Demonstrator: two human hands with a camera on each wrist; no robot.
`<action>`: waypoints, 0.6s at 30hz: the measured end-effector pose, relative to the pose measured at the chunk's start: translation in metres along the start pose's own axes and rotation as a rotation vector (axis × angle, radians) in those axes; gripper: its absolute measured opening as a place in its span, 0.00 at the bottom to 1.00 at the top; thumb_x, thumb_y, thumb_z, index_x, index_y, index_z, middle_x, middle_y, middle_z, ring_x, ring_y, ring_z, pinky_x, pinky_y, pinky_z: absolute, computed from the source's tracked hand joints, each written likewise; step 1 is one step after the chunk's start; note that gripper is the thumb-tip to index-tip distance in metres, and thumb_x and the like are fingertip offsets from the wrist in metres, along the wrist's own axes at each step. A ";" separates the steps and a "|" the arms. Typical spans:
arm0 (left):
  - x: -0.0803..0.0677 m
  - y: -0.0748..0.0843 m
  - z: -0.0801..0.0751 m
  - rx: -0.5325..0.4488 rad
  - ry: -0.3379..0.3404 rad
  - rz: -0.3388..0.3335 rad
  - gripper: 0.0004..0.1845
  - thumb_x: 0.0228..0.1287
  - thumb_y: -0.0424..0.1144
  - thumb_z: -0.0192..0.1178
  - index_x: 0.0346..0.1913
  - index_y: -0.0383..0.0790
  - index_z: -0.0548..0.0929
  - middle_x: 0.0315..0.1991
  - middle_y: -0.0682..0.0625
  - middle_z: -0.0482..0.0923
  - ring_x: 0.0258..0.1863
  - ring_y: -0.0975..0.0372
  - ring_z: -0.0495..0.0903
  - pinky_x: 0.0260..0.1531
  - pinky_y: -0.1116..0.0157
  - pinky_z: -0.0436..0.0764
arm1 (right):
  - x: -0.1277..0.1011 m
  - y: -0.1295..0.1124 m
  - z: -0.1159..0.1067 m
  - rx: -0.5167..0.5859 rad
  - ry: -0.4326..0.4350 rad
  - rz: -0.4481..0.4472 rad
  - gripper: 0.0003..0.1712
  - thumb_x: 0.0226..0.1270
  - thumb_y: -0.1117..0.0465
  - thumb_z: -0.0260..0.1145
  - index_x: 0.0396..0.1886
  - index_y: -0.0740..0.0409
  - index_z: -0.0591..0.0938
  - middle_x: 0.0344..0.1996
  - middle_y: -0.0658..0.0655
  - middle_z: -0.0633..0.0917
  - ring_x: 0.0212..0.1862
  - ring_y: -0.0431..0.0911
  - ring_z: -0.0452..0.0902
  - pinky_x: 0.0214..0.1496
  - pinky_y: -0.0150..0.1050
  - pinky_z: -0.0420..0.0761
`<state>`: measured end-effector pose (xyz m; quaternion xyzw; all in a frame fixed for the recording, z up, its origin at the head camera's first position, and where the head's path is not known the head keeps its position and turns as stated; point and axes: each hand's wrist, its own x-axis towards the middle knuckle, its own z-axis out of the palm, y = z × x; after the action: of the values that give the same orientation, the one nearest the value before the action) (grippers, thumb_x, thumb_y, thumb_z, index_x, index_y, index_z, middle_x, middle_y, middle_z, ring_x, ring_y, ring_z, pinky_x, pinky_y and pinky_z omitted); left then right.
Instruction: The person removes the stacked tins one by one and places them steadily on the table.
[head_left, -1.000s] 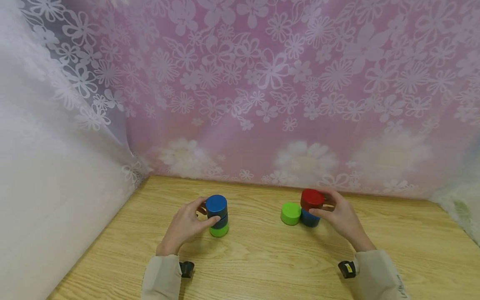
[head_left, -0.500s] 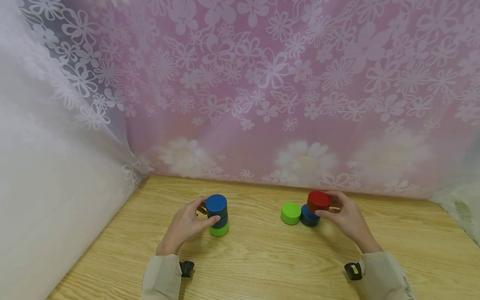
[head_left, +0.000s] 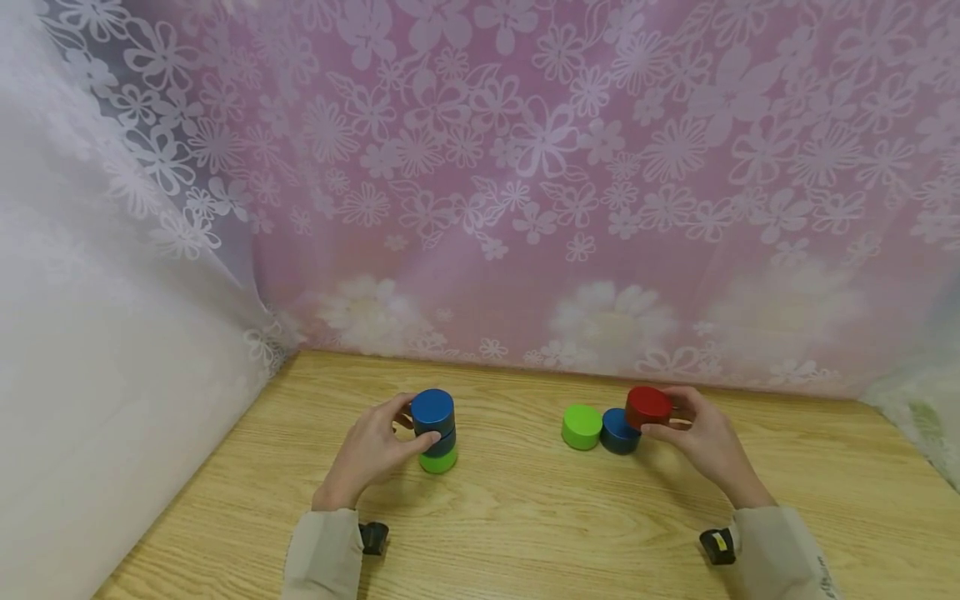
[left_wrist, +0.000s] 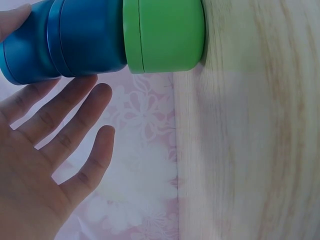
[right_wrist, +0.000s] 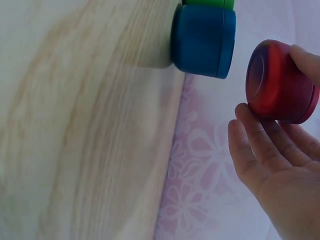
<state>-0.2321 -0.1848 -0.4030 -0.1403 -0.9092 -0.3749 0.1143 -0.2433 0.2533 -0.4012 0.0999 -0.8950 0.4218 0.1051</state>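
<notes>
On the left of the table stands a stack of round lidded tins: a blue tin [head_left: 432, 408] on top, a second blue tin [left_wrist: 92, 37] under it, and a green tin [left_wrist: 167, 35] at the bottom. My left hand [head_left: 372, 446] grips the top blue tin from its left side, thumb in front. My right hand [head_left: 701, 433] pinches a red tin [head_left: 648, 406] between thumb and fingers. That red tin is raised off the table, as its bare underside shows in the right wrist view. Just left of it, a third blue tin [head_left: 619, 433] sits on the table.
Another green tin [head_left: 581, 427] stands right beside the single blue tin. The wooden table [head_left: 510, 517] ends at a pink flowered cloth [head_left: 465, 250] behind, and a white cloth [head_left: 112, 350] hangs along the left side.
My right hand has lifted the red tin off the single blue tin and carried it to the right. My left hand and its stack have stayed still.
</notes>
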 end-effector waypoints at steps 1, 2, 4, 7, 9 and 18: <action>0.000 0.000 0.000 0.001 0.001 0.003 0.28 0.60 0.50 0.75 0.59 0.40 0.82 0.42 0.50 0.84 0.42 0.56 0.83 0.39 0.53 0.83 | 0.000 0.001 -0.001 -0.003 -0.003 0.003 0.35 0.64 0.62 0.76 0.64 0.73 0.71 0.56 0.75 0.79 0.56 0.66 0.79 0.46 0.28 0.81; 0.000 0.000 0.000 0.002 0.001 0.005 0.28 0.59 0.50 0.75 0.59 0.40 0.82 0.42 0.50 0.84 0.42 0.56 0.83 0.39 0.52 0.83 | 0.000 0.002 -0.001 -0.006 -0.005 0.008 0.36 0.64 0.61 0.76 0.64 0.73 0.71 0.56 0.75 0.79 0.56 0.66 0.79 0.46 0.30 0.82; 0.000 0.001 0.000 0.005 0.003 0.008 0.28 0.59 0.50 0.75 0.59 0.40 0.82 0.42 0.50 0.84 0.42 0.56 0.84 0.39 0.52 0.83 | 0.000 0.004 -0.002 -0.014 -0.010 0.017 0.36 0.64 0.61 0.76 0.65 0.74 0.70 0.56 0.76 0.79 0.55 0.66 0.79 0.46 0.33 0.83; -0.001 0.002 0.000 0.008 0.005 0.008 0.28 0.59 0.50 0.75 0.59 0.40 0.82 0.42 0.51 0.84 0.42 0.56 0.83 0.39 0.52 0.83 | 0.000 0.008 -0.004 -0.021 -0.016 0.023 0.37 0.64 0.61 0.76 0.65 0.74 0.70 0.56 0.77 0.78 0.54 0.67 0.79 0.45 0.34 0.83; -0.001 0.002 0.000 0.010 0.007 0.001 0.28 0.60 0.50 0.75 0.59 0.40 0.82 0.42 0.51 0.84 0.42 0.56 0.83 0.39 0.53 0.83 | 0.000 0.010 -0.005 -0.026 -0.016 0.022 0.37 0.64 0.62 0.76 0.65 0.75 0.70 0.56 0.77 0.78 0.54 0.67 0.79 0.44 0.32 0.83; -0.001 0.002 -0.001 0.003 0.004 -0.010 0.27 0.60 0.50 0.75 0.59 0.41 0.82 0.42 0.51 0.84 0.43 0.56 0.83 0.39 0.53 0.82 | 0.000 0.016 -0.008 -0.059 -0.016 0.030 0.37 0.64 0.62 0.76 0.65 0.77 0.70 0.57 0.79 0.77 0.54 0.69 0.79 0.47 0.47 0.85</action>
<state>-0.2305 -0.1840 -0.4015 -0.1347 -0.9103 -0.3743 0.1143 -0.2463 0.2699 -0.4081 0.0866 -0.9093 0.3959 0.0943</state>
